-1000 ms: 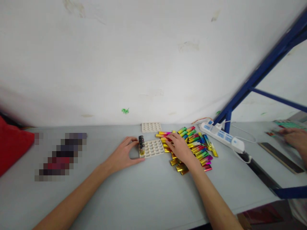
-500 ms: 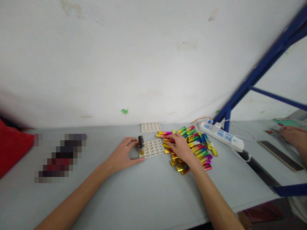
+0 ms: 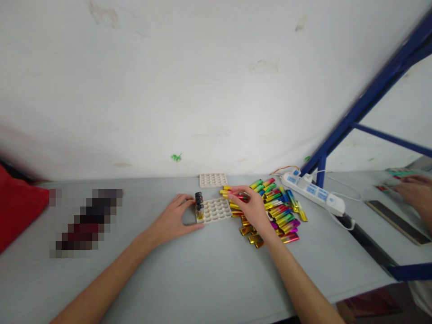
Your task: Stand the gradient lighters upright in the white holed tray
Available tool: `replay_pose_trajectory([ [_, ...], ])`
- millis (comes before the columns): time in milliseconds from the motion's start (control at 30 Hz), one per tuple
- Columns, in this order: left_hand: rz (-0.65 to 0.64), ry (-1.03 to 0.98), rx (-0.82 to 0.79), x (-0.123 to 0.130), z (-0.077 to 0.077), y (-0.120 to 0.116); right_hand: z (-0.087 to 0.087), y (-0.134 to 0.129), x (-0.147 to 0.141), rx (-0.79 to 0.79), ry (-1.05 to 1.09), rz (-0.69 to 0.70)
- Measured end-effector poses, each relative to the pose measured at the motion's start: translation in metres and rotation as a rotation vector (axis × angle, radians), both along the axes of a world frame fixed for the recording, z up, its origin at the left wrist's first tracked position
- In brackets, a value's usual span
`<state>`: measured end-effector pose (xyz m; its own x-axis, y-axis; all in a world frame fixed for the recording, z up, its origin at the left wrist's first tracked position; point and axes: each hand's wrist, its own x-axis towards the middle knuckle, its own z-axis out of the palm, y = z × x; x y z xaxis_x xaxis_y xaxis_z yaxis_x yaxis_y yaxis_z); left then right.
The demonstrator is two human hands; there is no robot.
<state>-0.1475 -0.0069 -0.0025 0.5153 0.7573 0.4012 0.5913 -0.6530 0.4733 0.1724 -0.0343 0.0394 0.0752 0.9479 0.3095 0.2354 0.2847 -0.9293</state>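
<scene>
My left hand [image 3: 174, 218] is around the left end of a white tray with round holes [image 3: 218, 210], its thumb and fingers at the tray's edges. Several black-topped pieces [image 3: 199, 199] stand upright in the tray's left column. To the right, my right hand [image 3: 250, 206] is closed on a shiny red and gold tube [image 3: 238, 196], over the left part of a pile of metallic multicoloured tubes [image 3: 281, 215]. Its fingers partly hide the tube.
A second holed tray [image 3: 213, 180] lies by the wall. Right of the pile are a white power strip [image 3: 313, 192] with cables and a blue metal frame [image 3: 320, 168]. Another person's hand [image 3: 416, 191] is at the far right. Red material [image 3: 20, 204] lies at the left.
My right hand has moved slightly left and now has a red and gold tube raised in its fingers. My left hand keeps its place at the tray.
</scene>
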Motion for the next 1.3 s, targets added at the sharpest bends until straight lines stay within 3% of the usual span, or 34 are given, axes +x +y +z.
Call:
replay_pose_trajectory([
  [200, 0.006, 0.005, -0.009, 0.001, 0.004, -0.002, -0.001, -0.009, -0.032, -0.248, 0.515, 0.111],
  [333, 0.001, 0.000, -0.015, 0.001, 0.003, -0.001, 0.001, -0.013, -0.042, -0.313, 0.658, 0.206],
  [533, -0.004, 0.004, -0.014, -0.001, 0.000, 0.000, 0.006, -0.018, -0.045, -0.332, 0.650, 0.284],
  [700, 0.005, -0.004, -0.014, -0.001, 0.001, -0.001, 0.008, -0.021, -0.049, -0.354, 0.763, 0.350],
  [833, 0.015, -0.003, -0.018, 0.000, 0.003, -0.002, 0.011, -0.024, -0.051, -0.371, 0.709, 0.410],
  [1033, -0.005, -0.009, -0.014, 0.001, 0.004, -0.003, 0.018, -0.030, -0.061, -0.322, 0.654, 0.362],
  [1167, 0.001, 0.001, -0.013, 0.001, 0.006, -0.004, 0.015, -0.030, -0.063, -0.420, 0.532, 0.360],
  [1300, 0.007, 0.025, -0.021, 0.001, 0.006, -0.004, 0.007, -0.022, -0.061, -0.463, 0.388, 0.259],
])
